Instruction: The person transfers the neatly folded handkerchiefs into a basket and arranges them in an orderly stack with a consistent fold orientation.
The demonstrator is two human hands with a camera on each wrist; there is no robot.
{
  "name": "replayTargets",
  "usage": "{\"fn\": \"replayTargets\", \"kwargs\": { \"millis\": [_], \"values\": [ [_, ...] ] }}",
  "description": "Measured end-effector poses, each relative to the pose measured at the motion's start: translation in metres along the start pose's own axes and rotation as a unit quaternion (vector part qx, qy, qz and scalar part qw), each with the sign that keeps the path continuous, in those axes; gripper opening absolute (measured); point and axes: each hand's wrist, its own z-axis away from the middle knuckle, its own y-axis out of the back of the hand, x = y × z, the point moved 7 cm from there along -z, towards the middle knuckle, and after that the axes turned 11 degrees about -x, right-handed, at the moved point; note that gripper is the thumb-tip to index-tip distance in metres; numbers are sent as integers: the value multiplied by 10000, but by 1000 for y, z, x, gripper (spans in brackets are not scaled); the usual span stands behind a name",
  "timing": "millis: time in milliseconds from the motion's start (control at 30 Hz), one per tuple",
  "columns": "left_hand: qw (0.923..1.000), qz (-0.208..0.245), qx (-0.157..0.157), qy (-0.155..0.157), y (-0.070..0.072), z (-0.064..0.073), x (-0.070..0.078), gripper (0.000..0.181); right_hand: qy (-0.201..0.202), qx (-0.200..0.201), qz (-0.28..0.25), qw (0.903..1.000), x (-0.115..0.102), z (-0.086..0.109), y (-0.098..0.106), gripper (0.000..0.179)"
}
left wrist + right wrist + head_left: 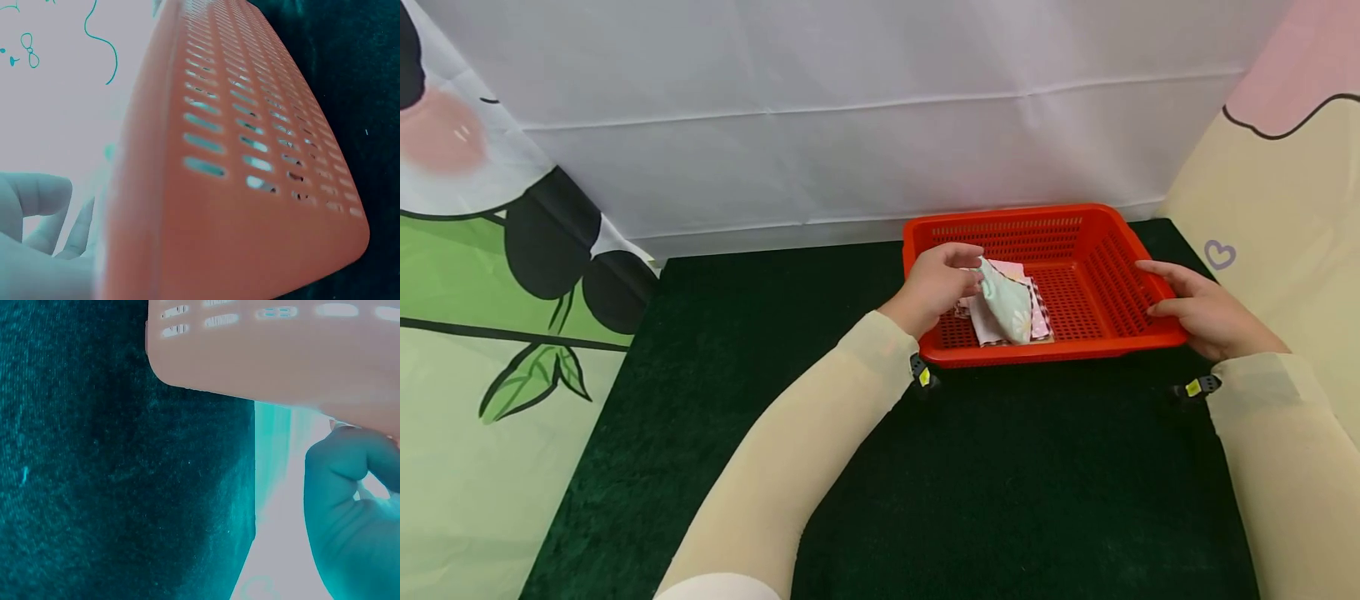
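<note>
A red plastic basket (1030,353) with slotted sides stands at the back right of the table. Over its left end reaches my left hand (934,286), finger and thumb pinching the upper corner of a pale mint folded cloth (1009,307). That cloth tilts above several small pink and checked cloths (1041,321) inside the basket. My right hand (1213,312) grips the basket's right rim. The left wrist view has the basket's slotted wall (219,231) in front, with bent fingers (44,194) partly behind the rim; the pinched corner is hidden there.
Dark green cloth covers the table (820,350). A white curtain (850,167) hangs just behind the basket, and a cream printed sheet (1285,217) rises close by my right hand. A printed sheet (490,275) borders the left side.
</note>
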Motion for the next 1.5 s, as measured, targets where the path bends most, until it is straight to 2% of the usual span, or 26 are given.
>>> {"fn": "replayTargets", "kwargs": {
  "millis": [300, 500, 667, 867, 1200, 1267, 1333, 1500],
  "values": [
    [9997, -89, -210, 89, 2, 6, 1, 37, -59, -33, -5, 10000, 1, 0, -1, 70],
    [9980, -462, -427, -36, 2, 13, 7, 36, -6, -10, 39, 10000, 1, 1, 0, 70],
    [9955, -854, -378, -134, 6, 20, 10, 33, 79, -39, 53, 9999, 1, 1, 2, 69],
    [9887, -1467, -222, -232, 20, 29, 8, 34, 63, -1, 270, 9996, -2, -1, 1, 69],
    [9862, -1621, 61, -318, 61, 46, 0, 33, -91, 111, 913, 9957, -12, -1, -5, 68],
    [9827, -1816, 146, -328, 72, 46, -3, 33, -119, 184, 1264, 9917, -15, 0, -5, 66],
    [9760, -2135, 249, -345, 81, 46, -6, 34, -204, 274, 1662, 9855, -16, 3, -5, 64],
    [9488, -3115, 513, -75, 108, 55, -14, 37, -351, 471, 2743, 9598, -24, 5, -7, 64]
  ]
}}
